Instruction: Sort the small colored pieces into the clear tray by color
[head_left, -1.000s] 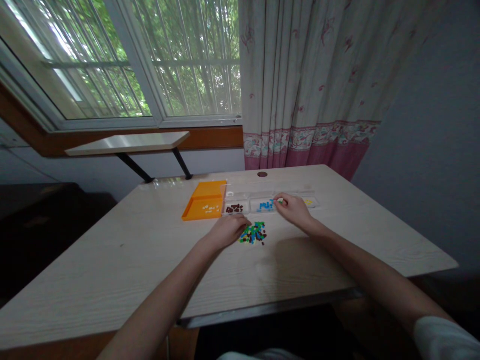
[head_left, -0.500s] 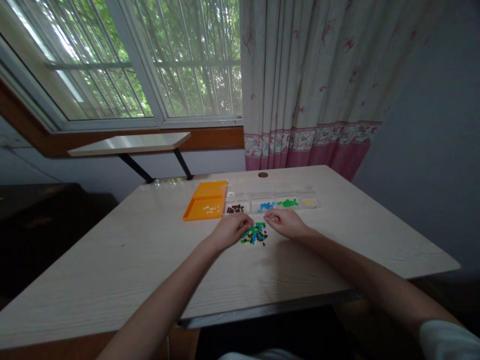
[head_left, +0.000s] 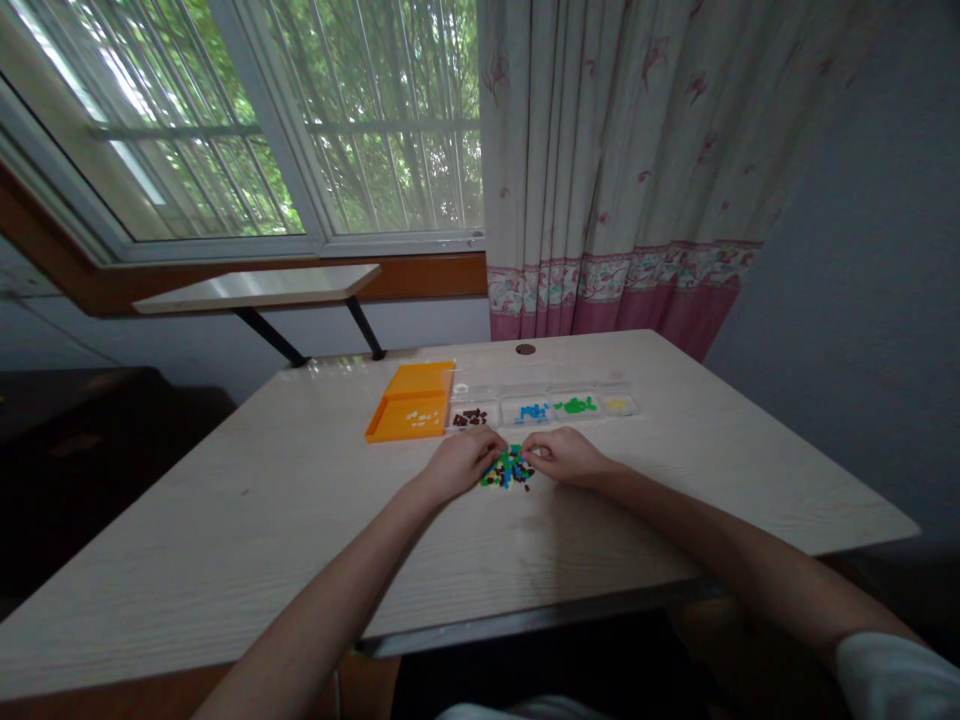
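A small heap of mixed coloured beads lies on the pale wooden table. My left hand rests at the heap's left edge with its fingers curled and pinched together. My right hand sits at the heap's right edge, fingertips pinched down on the beads. What either pinch holds is too small to make out. Just behind the hands stands a clear divided tray with brown, blue, green and yellow beads in separate compartments.
An orange tray with a few white beads lies left of the clear tray. A cable hole is near the table's far edge. Behind are a window, a narrow shelf and a flowered curtain.
My right hand has drawn back from the clear tray's green compartment to the right side of the bead heap. My left hand has stayed at the heap's left edge.
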